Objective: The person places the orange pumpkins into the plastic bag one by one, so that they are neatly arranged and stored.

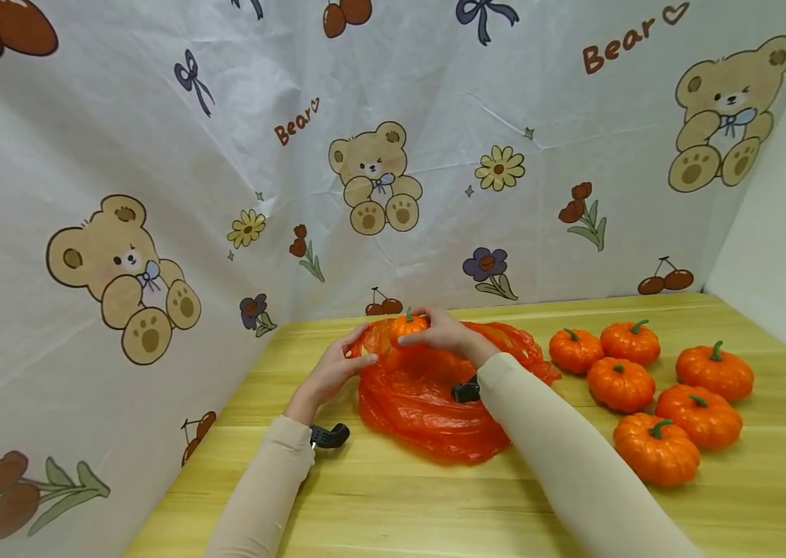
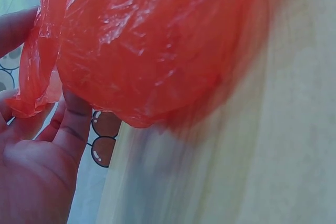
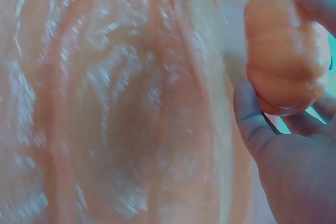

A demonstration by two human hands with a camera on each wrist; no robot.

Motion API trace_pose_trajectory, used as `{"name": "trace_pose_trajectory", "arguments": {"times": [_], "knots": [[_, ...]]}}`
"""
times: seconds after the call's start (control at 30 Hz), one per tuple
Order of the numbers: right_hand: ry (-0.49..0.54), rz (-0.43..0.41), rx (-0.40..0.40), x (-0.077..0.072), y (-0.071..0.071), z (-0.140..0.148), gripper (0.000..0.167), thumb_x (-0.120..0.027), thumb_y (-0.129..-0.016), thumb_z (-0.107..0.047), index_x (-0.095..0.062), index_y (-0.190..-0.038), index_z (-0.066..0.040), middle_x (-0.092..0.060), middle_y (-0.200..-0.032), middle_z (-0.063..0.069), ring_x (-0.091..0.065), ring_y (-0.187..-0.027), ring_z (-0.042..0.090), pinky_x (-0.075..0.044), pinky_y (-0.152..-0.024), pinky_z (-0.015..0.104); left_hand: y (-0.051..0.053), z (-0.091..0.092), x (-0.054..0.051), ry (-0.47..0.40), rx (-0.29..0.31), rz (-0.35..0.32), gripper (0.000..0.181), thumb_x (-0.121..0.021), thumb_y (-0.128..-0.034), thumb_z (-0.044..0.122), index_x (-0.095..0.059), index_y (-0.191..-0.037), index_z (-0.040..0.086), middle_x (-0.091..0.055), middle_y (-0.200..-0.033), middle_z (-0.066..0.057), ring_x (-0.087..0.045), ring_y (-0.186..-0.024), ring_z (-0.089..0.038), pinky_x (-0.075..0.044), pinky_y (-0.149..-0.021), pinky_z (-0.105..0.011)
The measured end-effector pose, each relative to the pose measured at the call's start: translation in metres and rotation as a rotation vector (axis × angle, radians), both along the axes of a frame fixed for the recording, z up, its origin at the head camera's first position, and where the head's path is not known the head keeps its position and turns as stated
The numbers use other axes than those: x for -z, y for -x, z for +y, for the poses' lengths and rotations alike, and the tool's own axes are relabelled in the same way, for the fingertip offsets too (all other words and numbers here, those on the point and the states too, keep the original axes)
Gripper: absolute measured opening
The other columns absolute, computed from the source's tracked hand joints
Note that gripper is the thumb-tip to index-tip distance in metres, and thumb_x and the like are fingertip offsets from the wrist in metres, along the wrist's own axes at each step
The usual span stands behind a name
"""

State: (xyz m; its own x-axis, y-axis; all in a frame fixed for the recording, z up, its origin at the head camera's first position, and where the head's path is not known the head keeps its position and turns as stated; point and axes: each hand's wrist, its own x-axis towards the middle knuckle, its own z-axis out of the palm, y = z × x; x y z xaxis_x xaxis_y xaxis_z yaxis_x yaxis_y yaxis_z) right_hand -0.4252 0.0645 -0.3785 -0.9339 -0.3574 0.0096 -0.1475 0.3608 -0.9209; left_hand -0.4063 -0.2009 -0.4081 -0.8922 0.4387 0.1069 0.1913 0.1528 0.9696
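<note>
A thin red plastic bag (image 1: pixel 421 425) lies spread on the table with its mouth up. At its left rim my left hand (image 1: pixel 326 376) holds the film between thumb and fingers; in the left wrist view the bag (image 2: pixel 157 40) bulges beside that hand (image 2: pixel 42 161). Over the far side of the bag, my right hand (image 1: pixel 447 333) grips a small orange toy pumpkin (image 1: pixel 404 328) with a green stem. The right wrist view shows the pumpkin (image 3: pixel 283 51) between thumb and fingers, with the bag's shiny film (image 3: pixel 115 103) next to it.
To the right of the bag, several more orange pumpkins (image 1: pixel 620 384) stand grouped on the wooden table (image 1: pixel 379 511). A sheet (image 1: pixel 435 256) printed with bears hangs behind and to the left. A white wall (image 1: pixel 784 256) borders the right side.
</note>
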Motion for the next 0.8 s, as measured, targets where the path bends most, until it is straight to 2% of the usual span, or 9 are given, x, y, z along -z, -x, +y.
{"name": "trace_pose_trajectory", "arguments": {"times": [0.27, 0.53, 0.8], "knots": [[-0.046, 0.037, 0.083, 0.011, -0.008, -0.013, 0.080, -0.084, -0.086, -0.038, -0.043, -0.148, -0.009, -0.055, -0.141, 0.016, -0.058, -0.122, 0.032, -0.050, -0.112, 0.047, 0.003, 0.002, 0.001, -0.007, 0.002, 0.011, 0.080, -0.070, -0.0963, 0.012, -0.028, -0.164, 0.017, -0.029, -0.169, -0.004, -0.051, -0.139, -0.037, -0.060, -0.094, -0.028], [-0.106, 0.062, 0.180, 0.024, -0.011, -0.018, 0.080, -0.080, -0.088, -0.042, -0.043, -0.151, -0.010, -0.051, -0.147, 0.018, -0.055, -0.127, 0.037, -0.047, -0.115, 0.052, 0.000, 0.002, 0.001, 0.022, 0.003, 0.015, 0.078, -0.065, -0.0988, 0.010, -0.025, -0.165, 0.016, -0.024, -0.171, -0.003, -0.045, -0.145, -0.037, -0.057, -0.102, -0.036], [-0.127, 0.076, 0.234, 0.029, -0.014, -0.023, 0.081, -0.080, -0.089, -0.041, -0.040, -0.151, -0.008, -0.050, -0.147, 0.020, -0.055, -0.126, 0.037, -0.054, -0.107, 0.050, 0.001, 0.002, 0.003, 0.003, 0.000, 0.010, 0.078, -0.064, -0.0983, 0.006, -0.024, -0.165, 0.014, -0.021, -0.172, -0.005, -0.044, -0.146, -0.037, -0.057, -0.101, -0.033]]}}
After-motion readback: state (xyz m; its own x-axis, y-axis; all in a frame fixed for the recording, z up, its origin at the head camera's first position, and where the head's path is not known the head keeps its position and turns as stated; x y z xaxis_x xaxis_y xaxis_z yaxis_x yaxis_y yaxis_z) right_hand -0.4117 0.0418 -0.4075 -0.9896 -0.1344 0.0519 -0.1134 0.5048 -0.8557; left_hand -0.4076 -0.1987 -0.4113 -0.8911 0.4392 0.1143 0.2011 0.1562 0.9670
